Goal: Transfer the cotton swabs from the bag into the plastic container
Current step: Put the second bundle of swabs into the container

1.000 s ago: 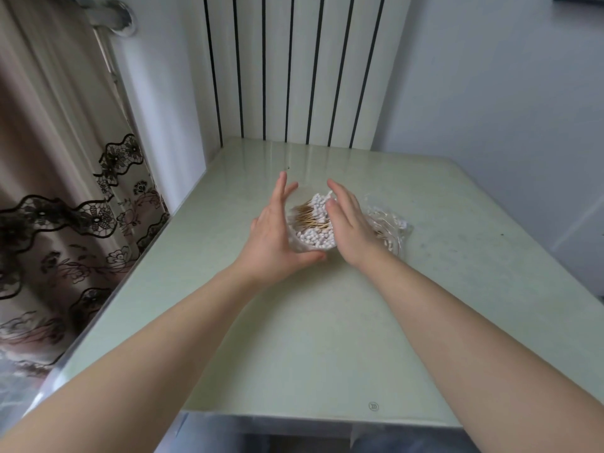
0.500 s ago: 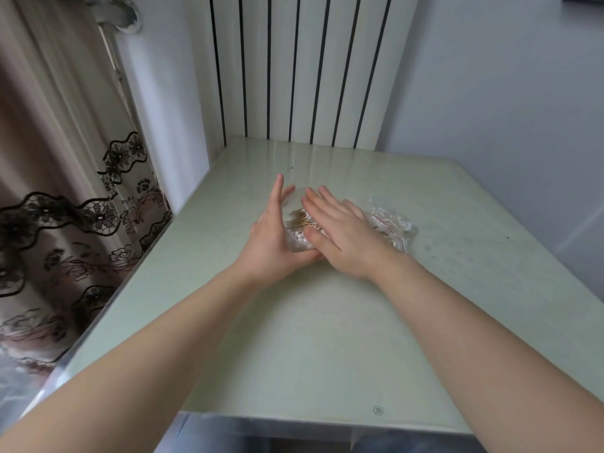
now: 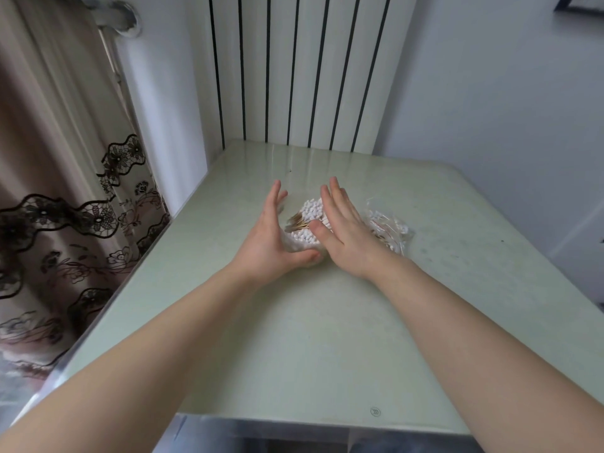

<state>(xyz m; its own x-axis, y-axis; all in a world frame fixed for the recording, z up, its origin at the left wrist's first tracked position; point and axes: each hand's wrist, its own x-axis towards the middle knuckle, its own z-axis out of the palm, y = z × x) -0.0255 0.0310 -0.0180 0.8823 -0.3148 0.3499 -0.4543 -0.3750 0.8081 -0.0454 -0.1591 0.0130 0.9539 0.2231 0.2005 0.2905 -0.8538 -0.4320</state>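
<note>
Overhead, the pale green counter (image 3: 294, 338) fills most of the view, with a white ribbed radiator (image 3: 294, 70) behind its far edge and a lace-trimmed curtain (image 3: 58, 158) off to the left. Both forearms reach in toward mid-counter. Left hand (image 3: 271, 240): fingers straight and together, thumb laid along the near side, palm set against the left wall of the plastic container (image 3: 292, 245); it steadies the container and grips nothing. Right hand (image 3: 346, 233): likewise flat and released, fingers extended over the right part of the container's contents, apparently patting or nudging them level; contact with the pile looks likely but cannot be confirmed. The container stands on the counter between the two hands. The clear bag (image 3: 392, 228) lies crumpled just beside it on the right, partly hidden by the right hand. Cotton swabs (image 3: 310, 209): a dense heap, white tips and tan sticks, sits in the container, somewhat tilted. A few white tips show inside the bag. Judgement: bulk transfer done; remaining work is tidying the heap and emptying the last swabs from the bag.
</note>
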